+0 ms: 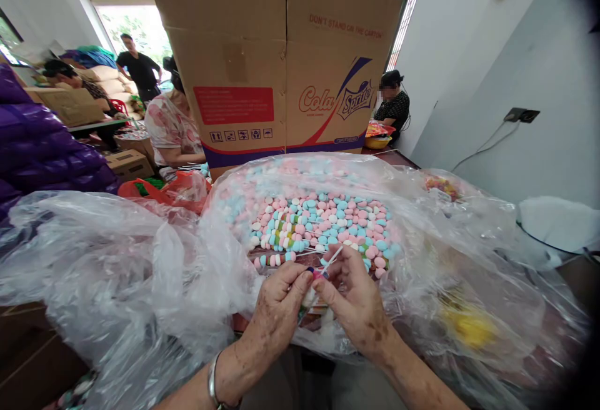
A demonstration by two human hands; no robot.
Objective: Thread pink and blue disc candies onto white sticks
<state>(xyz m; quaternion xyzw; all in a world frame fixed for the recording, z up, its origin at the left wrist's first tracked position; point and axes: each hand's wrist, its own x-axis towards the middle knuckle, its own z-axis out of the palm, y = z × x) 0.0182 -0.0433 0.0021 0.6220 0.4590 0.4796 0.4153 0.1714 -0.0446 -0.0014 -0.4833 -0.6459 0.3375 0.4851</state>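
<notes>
Many pink, blue and white candies point(323, 216) lie in a heap inside a clear plastic sheet on the table. Some are lined up in rows on sticks, with green and yellow pieces among them. In front of the heap, my left hand point(280, 294) pinches the end of a small wrapped candy piece. My right hand point(356, 297) is close beside it, its thumb at the same small pink piece and a white stick point(332, 259) between its fingers. A clear wrapper hangs below my fingertips, partly hidden by my hands.
A tall cardboard carton point(244, 66) stands behind the heap. Crumpled clear plastic point(126, 266) spreads to both sides. A red bag point(166, 191) is at the left, and a yellow item point(471, 329) lies under plastic at the right. Several people are in the background.
</notes>
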